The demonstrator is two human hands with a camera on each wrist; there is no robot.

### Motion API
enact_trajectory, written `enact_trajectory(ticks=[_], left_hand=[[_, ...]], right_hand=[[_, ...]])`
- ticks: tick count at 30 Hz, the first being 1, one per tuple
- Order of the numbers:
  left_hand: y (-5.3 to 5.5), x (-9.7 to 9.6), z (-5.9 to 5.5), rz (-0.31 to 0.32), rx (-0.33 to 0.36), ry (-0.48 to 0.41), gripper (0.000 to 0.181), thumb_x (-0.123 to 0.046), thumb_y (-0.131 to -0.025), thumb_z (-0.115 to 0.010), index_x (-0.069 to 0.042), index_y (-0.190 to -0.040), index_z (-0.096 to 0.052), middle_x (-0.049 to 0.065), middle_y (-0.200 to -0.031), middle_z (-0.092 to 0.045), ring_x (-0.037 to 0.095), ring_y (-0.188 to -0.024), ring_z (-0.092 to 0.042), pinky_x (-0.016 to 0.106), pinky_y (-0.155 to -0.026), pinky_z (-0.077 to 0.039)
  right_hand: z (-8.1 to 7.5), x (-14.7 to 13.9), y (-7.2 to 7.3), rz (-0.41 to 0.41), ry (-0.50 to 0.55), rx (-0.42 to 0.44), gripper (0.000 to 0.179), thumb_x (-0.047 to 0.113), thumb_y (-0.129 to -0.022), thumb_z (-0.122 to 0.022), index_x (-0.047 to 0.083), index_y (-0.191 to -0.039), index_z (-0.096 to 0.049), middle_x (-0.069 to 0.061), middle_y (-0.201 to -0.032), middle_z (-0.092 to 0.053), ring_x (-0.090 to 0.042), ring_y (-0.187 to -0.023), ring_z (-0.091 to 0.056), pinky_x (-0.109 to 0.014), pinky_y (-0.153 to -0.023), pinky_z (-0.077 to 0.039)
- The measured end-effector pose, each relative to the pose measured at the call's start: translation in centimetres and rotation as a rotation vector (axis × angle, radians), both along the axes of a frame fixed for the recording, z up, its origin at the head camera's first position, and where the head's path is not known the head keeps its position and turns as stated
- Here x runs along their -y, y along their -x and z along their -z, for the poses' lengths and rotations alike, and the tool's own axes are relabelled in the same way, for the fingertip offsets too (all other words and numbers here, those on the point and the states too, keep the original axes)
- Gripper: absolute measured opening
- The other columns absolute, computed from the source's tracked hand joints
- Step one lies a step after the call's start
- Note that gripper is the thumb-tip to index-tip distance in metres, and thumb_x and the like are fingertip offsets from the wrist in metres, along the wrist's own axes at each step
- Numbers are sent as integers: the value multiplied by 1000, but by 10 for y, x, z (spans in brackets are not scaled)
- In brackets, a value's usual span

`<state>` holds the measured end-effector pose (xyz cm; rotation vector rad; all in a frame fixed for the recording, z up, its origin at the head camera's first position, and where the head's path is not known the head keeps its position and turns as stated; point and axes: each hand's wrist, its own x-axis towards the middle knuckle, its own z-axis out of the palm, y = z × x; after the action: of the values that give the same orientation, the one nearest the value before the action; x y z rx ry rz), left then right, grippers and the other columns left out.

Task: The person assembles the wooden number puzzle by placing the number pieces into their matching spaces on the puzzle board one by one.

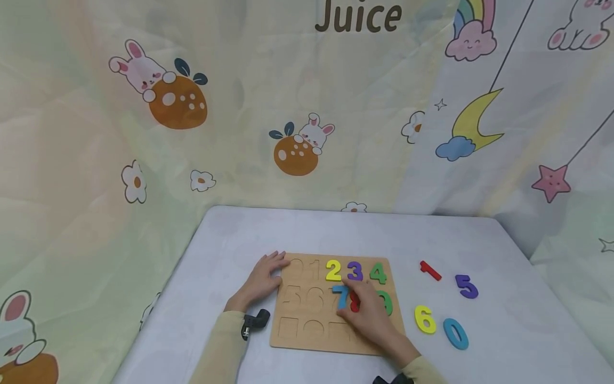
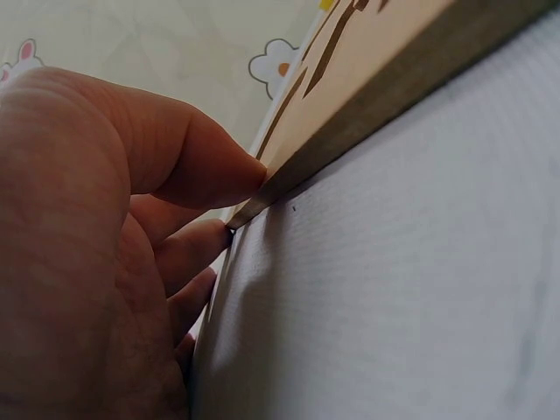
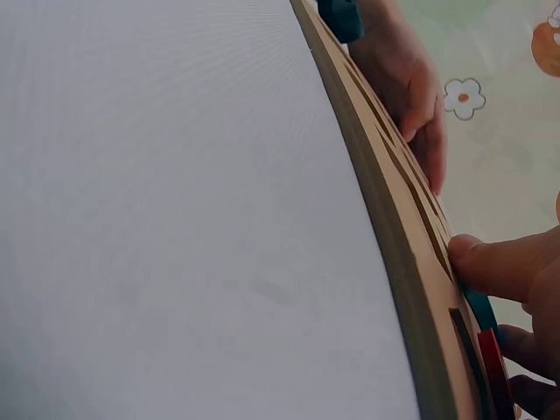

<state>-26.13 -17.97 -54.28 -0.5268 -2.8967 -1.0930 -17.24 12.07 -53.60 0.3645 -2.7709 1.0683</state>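
Four loose numbers, a red 1 (image 1: 430, 270), a purple 5 (image 1: 467, 287), a yellow 6 (image 1: 425, 320) and a blue 0 (image 1: 455, 334), lie on the white counter (image 1: 168, 346) between 2 and 4 o'clock of the wooden board (image 1: 288, 341) in the head view. The blue 7 (image 1: 341, 298) is near the board's middle; whether it sits fully in a slot cannot be told. Toward its 5 o'clock, the right hand (image 1: 369, 312) has its grip narrowed to a pinch on the 7, forefinger at 12 o'clock, thumb at 6. A red number (image 1: 354, 302) sits just beside it at 3 o'clock. The 7 should be light, stiff and hard to break, its smooth paint perhaps slippery; its top bar and foot look the surest places to hold.

From the left wrist, the left hand (image 2: 96, 219) shows a slack grip, curled round nothing, thumb tip touching the board's edge. That thick, stiff edge should steady well under light pressure.

From the right wrist, blue shows just below the thumb, toward 5 o'clock, and the red number stands proud, leaving side faces to pinch.
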Motion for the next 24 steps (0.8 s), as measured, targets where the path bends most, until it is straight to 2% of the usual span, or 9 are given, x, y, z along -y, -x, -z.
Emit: enact_trajectory(ticks=[2,24], left_hand=[[0,0,0,-4,0,3,55,-4,-75,-59,-12,-129,-63,4,-150,-45,25,-145,-29,44,-123,-11],[0,0,-1,-3,5,0,55,-4,-75,-59,-13,-129,-64,3,-151,-44,24,-145,-29,42,-123,-11]], right_hand=[[0,2,1,2,-16,-12,77,27,-70,-87,10,-137,-54,-4,-133,-59,-26,-132,-47,-49,-121,-20],[-1,7,-1,-18,-24,-23,72,32,-71,-87,11,-133,-57,-6,-134,-59,-29,-132,-47,-50,-121,-19]])
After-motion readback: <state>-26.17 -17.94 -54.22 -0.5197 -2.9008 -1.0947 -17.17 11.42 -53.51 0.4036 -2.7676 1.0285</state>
